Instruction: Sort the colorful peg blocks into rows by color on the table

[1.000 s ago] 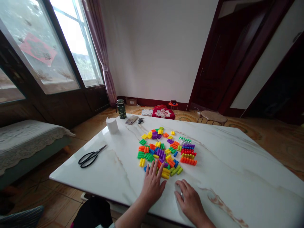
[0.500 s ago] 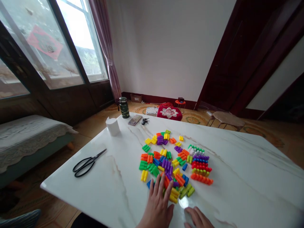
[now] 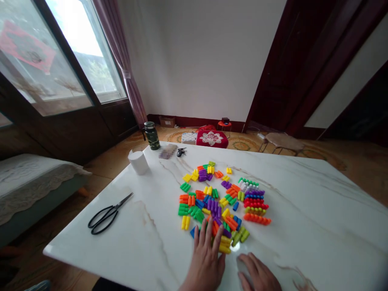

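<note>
- The person's left hand (image 3: 205,258) lies palm down at the near edge of a loose spread of colored toy blocks (image 3: 214,207), its fingers spread and the thumb apart; the fingertips overlap orange and blue blocks, though whether they press on them cannot be told.
- The right hand (image 3: 261,275) is low over the table (image 3: 303,218), to the right of the left hand and apart from it; its fingers are bent, and whether they pinch anything cannot be told.
- The blocks sit mid-table in small joined groups of purple, green, orange, yellow and blue.
- Yellow blocks (image 3: 224,245) lie just beside the left hand, with yellow-green blocks (image 3: 240,236) to their right.
- Right of the spread, neat block rows (image 3: 256,203) run from orange nearest the person through yellow-green, red, blue, purple and white to green.
- Black-handled scissors (image 3: 103,219) lie on the left of the table, well apart from the blocks.
- Beyond them stand a white paper roll (image 3: 138,163) and a camouflage bottle (image 3: 152,136), with keys (image 3: 181,152) nearby.
</note>
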`<action>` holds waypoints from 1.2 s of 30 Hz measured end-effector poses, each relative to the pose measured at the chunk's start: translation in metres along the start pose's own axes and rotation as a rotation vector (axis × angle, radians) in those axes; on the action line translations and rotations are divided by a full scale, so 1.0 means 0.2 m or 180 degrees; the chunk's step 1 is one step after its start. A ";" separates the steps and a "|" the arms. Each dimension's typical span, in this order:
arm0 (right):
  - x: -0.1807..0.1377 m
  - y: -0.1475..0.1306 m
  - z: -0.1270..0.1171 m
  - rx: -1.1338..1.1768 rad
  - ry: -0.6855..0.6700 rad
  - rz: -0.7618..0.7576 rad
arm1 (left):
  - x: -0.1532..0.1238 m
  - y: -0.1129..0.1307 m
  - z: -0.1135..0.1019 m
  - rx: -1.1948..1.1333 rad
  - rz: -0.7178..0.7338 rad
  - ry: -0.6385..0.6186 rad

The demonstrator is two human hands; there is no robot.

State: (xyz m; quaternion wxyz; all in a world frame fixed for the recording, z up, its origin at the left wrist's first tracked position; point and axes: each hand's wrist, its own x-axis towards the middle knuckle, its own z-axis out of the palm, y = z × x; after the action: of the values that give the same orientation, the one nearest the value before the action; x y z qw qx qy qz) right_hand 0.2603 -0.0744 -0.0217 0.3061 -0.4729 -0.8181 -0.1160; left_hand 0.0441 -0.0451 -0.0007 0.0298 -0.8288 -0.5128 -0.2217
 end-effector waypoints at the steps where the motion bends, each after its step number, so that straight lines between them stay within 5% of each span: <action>1: 0.02 -0.02 -0.03 0.0015 -0.0103 0.0076 | 0.00 0.01 -0.01 -0.0034 -0.0018 -0.0002; 6: 0.07 -0.11 -0.10 0.0294 -0.0522 0.0497 | 0.00 0.00 -0.01 -0.0115 -0.0024 0.0076; 15: 0.10 -0.06 -0.09 0.1033 -0.0398 0.0904 | -0.01 -0.06 -0.10 -0.0357 -0.0112 0.0115; 25: 0.17 -0.07 -0.03 0.0861 0.0084 0.1671 | 0.06 -0.44 -0.09 -0.0638 -0.1566 0.0140; 32: 0.35 -0.13 0.09 0.0240 -0.0303 0.1368 | 0.23 -0.41 -0.01 -0.0672 -0.1585 0.0227; 36: 0.36 -0.11 0.17 0.0407 -0.0038 0.1321 | 0.22 -0.42 0.00 -0.0722 -0.1395 0.0367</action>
State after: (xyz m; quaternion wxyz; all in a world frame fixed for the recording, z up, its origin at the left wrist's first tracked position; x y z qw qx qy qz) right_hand 0.2020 -0.0190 -0.0019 0.3479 -0.6114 -0.7107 0.0044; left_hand -0.0114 0.0309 0.0013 -0.0829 -0.6820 -0.6495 -0.3259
